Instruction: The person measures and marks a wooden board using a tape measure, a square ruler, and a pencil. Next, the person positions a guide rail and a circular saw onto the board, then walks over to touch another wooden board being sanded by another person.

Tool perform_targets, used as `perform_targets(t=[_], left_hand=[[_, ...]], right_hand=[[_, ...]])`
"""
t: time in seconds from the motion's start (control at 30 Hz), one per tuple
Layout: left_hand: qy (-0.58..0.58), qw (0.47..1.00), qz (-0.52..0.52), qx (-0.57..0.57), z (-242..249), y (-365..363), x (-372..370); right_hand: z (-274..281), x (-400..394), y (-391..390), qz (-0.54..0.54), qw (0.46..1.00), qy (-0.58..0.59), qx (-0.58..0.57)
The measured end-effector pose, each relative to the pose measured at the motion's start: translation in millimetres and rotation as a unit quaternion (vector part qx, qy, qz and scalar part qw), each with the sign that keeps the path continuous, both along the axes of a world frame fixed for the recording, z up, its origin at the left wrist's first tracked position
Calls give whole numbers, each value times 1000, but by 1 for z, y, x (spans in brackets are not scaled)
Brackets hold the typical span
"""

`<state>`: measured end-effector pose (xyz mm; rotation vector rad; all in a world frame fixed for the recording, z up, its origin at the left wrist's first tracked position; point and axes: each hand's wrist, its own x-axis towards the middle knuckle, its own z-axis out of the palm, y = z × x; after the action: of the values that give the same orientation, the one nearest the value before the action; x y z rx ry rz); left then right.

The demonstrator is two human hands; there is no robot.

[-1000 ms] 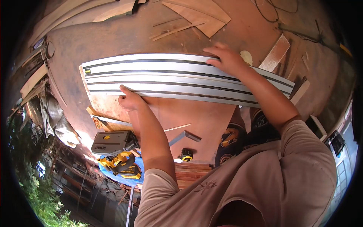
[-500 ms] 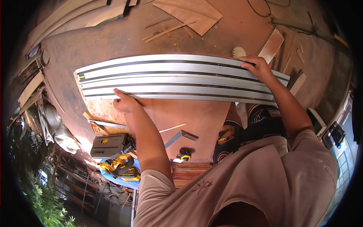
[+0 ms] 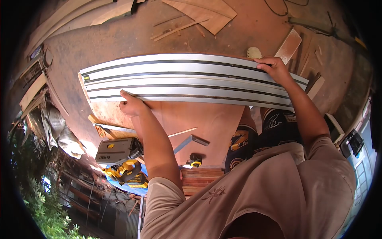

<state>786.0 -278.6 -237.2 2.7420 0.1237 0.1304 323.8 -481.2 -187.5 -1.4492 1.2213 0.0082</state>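
A long silver saw guide rail (image 3: 187, 79) with dark strips runs across the view, its label near the left end. My left hand (image 3: 132, 105) grips the rail's near edge left of the middle, thumb on top and fingers hidden underneath. Toward the right end, my right hand (image 3: 274, 69) is closed on the far edge, its thumb beneath the index finger on the top face. Under the rail lies a brown wooden board (image 3: 207, 117). A thin wood strip (image 3: 183, 132), a square (image 3: 190, 142) and a yellow-black tape measure (image 3: 195, 160) lie on the near side.
Beside my left forearm stands a yellow DeWalt saw (image 3: 127, 171) with a grey housing, on something blue. Slatted wood (image 3: 201, 181) sits near my body. Plywood offcuts (image 3: 203, 14) lie on the far floor, with more boards (image 3: 288, 46) at the right.
The rail has shifted slightly away from me and to the right in view. Both hands keep their hold on it.
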Motion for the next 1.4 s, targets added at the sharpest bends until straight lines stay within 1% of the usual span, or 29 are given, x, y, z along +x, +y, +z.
perform_targets(t=[0.17,0.23,0.4,0.47,0.53,0.8,0.9,0.97,1.03,1.07,1.17,1.23,1.27,1.3,1.33,1.37,1.4], left_hand=[[-5,1000,2,2,0,-1,-1],[0,1000,4,-3,1,-2,-2],[24,1000,10,1,5,-4,-3],[-5,1000,-3,10,6,-5,-4],[-3,1000,-1,14,8,-8,-6],[-12,1000,4,26,1,-4,-4],[-19,1000,-2,11,1,-3,-5],[13,1000,0,0,5,-6,-6],[-3,1000,-4,-3,-1,-1,-3],[-18,1000,-8,-6,-4,0,-2],[0,1000,-5,-7,-2,0,-3],[-5,997,-21,-73,-2,-3,-8],[-17,999,-18,-25,-10,3,-1],[-17,999,-22,22,-13,6,5],[-30,998,-27,36,-16,8,7],[-29,998,-33,46,-15,8,7],[-3,1000,-30,-2,-13,8,6]], right_hand=[[1,1,-1,-11,1000,-13,-3],[2,1,-3,-3,1000,15,22],[2,1,-4,0,1000,19,23],[2,1,-4,-1,999,25,25],[1,0,-4,11,1000,24,7],[-2,-1,-4,4,1000,14,10],[-4,-2,-3,0,1000,0,8],[-6,-3,-2,0,1000,-12,5],[-9,-5,-1,26,999,3,-31],[-8,-7,-2,25,999,5,-31],[-4,-10,-3,26,999,32,-16],[-2,-12,-5,51,997,37,-49],[-4,-12,-2,38,996,39,-73],[-10,-14,0,14,998,-8,-65],[-11,-16,-1,24,999,-1,-43],[-8,-13,0,30,997,12,-70],[-7,-12,0,29,997,17,-66]])
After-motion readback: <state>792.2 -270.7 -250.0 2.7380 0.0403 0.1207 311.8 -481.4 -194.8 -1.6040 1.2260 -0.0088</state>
